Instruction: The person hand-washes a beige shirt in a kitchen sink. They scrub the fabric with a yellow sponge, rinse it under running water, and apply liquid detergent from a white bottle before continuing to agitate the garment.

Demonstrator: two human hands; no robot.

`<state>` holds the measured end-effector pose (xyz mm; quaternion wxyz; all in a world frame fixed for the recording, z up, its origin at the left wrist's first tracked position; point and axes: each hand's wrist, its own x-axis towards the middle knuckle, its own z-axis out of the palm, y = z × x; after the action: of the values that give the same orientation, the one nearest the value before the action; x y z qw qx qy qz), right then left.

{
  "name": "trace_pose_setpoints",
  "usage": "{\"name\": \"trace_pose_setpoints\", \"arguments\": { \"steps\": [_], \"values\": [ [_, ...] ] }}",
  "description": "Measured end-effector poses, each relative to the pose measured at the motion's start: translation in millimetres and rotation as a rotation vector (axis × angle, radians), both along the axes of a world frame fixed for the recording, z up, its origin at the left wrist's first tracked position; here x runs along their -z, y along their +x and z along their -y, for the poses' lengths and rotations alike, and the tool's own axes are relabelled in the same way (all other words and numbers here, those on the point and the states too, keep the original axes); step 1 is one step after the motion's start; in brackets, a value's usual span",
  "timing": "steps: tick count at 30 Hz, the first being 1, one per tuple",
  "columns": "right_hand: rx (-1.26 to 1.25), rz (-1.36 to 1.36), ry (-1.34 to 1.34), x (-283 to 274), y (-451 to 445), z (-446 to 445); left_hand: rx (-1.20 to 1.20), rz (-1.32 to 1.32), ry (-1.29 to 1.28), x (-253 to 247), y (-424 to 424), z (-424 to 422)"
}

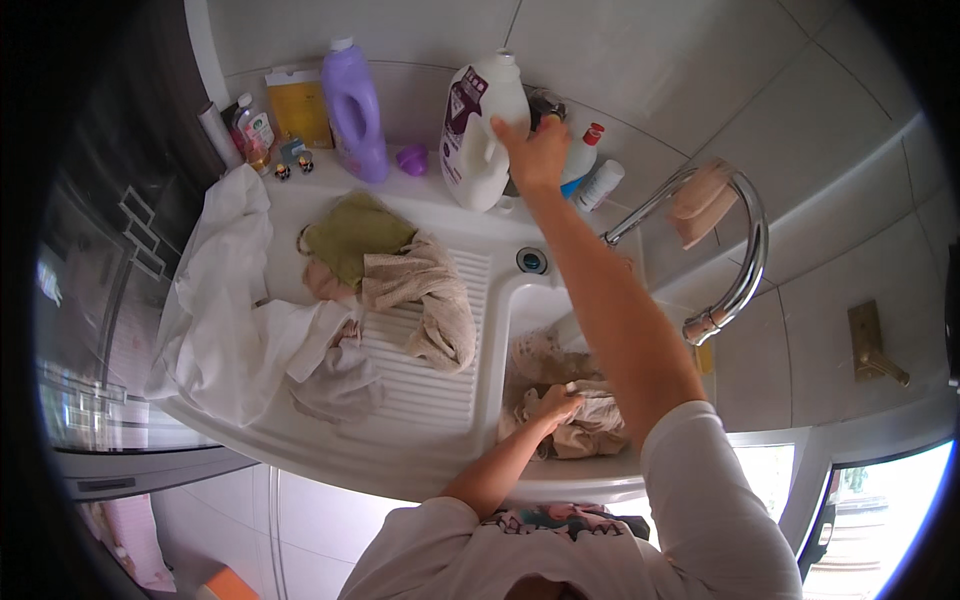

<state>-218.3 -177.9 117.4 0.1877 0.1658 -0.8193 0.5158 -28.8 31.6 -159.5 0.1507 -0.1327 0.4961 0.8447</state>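
Note:
My right hand (544,154) reaches to the back ledge, with its thumb against the handle side of a large white detergent jug (480,161). The fingers are spread towards a dark item behind; whether they grip the jug is unclear. The jug's neck appears to have no cap. Down in the sink basin, my left hand (559,409) is curled over wet beige cloth (592,439). A small white item (572,388) shows at its fingertips, too small to name. Foamy water (551,356) lies in the basin, partly hidden by my right forearm.
An olive cloth (356,232), a beige knit cloth (427,300) and white fabric (217,300) lie on the ribbed washboard (427,397). Along the ledge stand a purple bottle (356,112), a purple cap (412,160) and a white bottle (600,185). A chrome faucet (754,240) arches at right.

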Motion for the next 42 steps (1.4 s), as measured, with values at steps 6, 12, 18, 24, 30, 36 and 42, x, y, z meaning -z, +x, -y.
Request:
{"name": "trace_pose_setpoints", "arguments": {
  "steps": [6,12,18,24,30,36,42],
  "values": [
    [-0.404,0.457,-0.362,40,-4,7,-0.013,0.015,0.007,3,2,-5],
    [-0.513,0.243,-0.607,22,9,20,0.065,0.023,-0.219,42,-13,-27],
    [-0.497,0.248,-0.59,-15,84,-51,0.042,0.059,-0.016,-19,3,8],
    [-0.514,0.389,-0.344,-24,166,-153,-0.165,0.054,0.115,-20,1,3],
    [-0.509,0.488,-0.143,-1,213,-270,-0.123,0.142,0.093,-1,5,16],
    [-0.326,0.633,0.11,4,231,-357,0.027,0.114,0.262,-13,6,41],
    [-0.312,0.483,0.283,17,227,-393,-0.057,0.229,0.213,-28,4,43]
  ]
}}
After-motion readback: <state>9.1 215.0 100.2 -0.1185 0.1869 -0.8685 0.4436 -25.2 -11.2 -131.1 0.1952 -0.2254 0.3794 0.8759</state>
